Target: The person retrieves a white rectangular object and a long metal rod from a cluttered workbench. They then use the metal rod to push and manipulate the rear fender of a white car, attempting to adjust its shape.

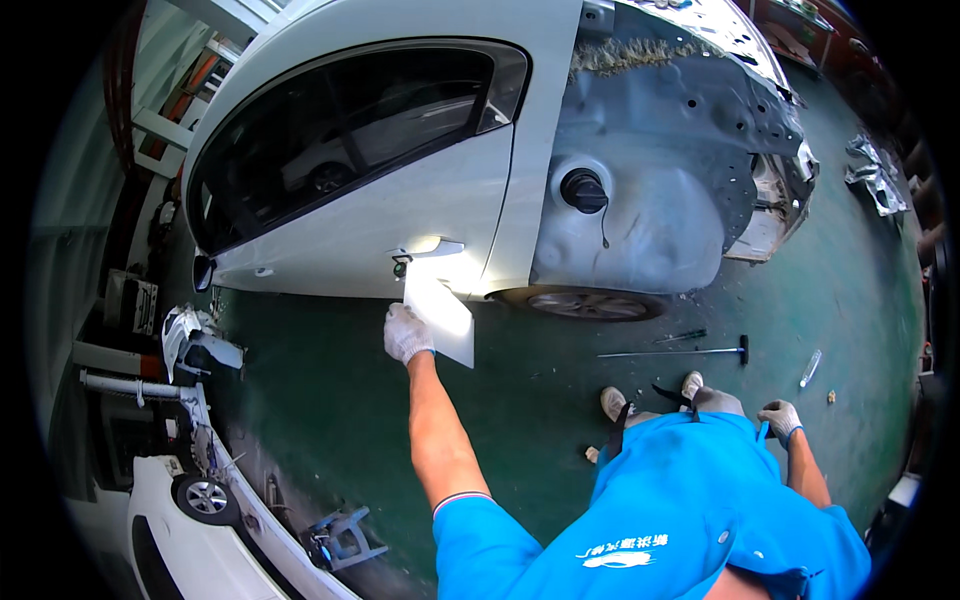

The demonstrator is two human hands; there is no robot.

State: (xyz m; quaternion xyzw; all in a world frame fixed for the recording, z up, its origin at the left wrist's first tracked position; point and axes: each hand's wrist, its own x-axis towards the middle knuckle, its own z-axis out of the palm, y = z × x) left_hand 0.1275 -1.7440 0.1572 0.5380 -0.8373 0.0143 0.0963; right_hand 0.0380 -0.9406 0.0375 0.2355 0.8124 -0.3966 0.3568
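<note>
My left hand (407,332), in a white knit glove, is closed on a white flat sheet (447,325) held against the white car's rear door (350,260). A bright patch of light falls on it, just under the door handle (430,243). A small dark green object (400,268) sits by the sheet's upper left corner. My right hand (778,418), also gloved, is curled at the right side of my blue clothing, on something I cannot make out.
The car's rear quarter is stripped to grey metal (650,240) above its wheel (585,305). A long T-handled tool (700,351), a clear bottle (810,368) and metal parts (875,175) lie on the green floor. Frame rails (195,410) and another white car (160,530) stand left.
</note>
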